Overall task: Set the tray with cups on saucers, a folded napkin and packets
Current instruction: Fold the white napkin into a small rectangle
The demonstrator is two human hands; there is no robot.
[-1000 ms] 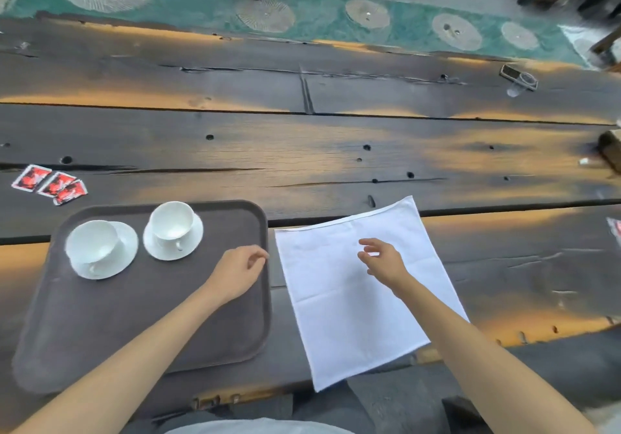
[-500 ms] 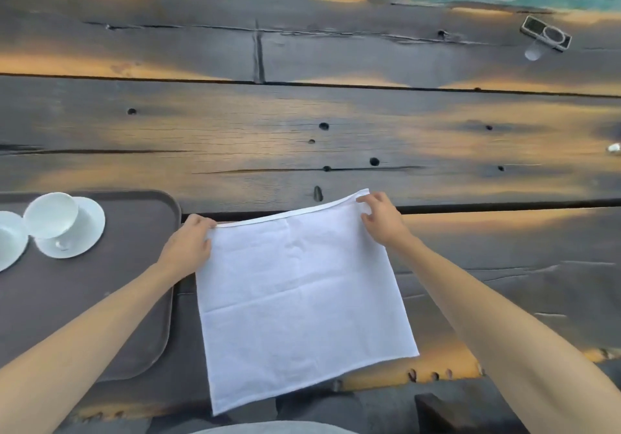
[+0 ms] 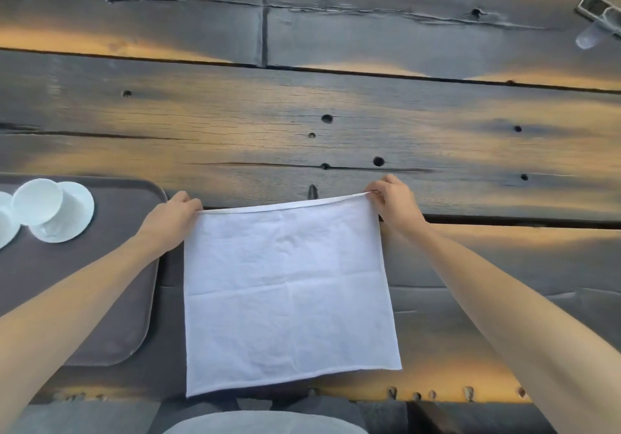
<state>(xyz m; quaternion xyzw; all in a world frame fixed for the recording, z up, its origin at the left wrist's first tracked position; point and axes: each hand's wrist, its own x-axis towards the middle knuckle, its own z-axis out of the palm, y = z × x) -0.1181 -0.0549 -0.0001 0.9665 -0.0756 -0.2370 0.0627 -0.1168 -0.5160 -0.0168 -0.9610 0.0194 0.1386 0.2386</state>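
Nearest, at the bottom edge, a pale grey rounded piece of the person's clothing [image 3: 262, 423] shows, with both bare forearms reaching forward from either side. Between them a square white cloth napkin [image 3: 289, 299] lies spread on the dark, weathered plank table [image 3: 336, 124], its near edge close to the table's front edge and faint fold creases crossing its middle. To its left, just beside it, sits a dark brown rounded-corner plastic tray [image 3: 100, 299]; the left forearm passes over the tray's right part. Farther along the tray, at the left border of the view, a white ceramic cup [image 3: 37, 205] stands on a round white saucer [image 3: 72, 228], and part of a second white cup and saucer [image 3: 6, 223] is cut off by the frame. At the napkin's far edge the left hand [image 3: 171, 215] has its grip closed on the far left corner, fingers curled around the hem, and the right hand [image 3: 396, 201] pinches the far right corner; the hem between them is lifted slightly off the table. Well beyond, at the far right, a small clear-and-metal object [image 3: 601, 20] lies on the planks; what it is cannot be told.
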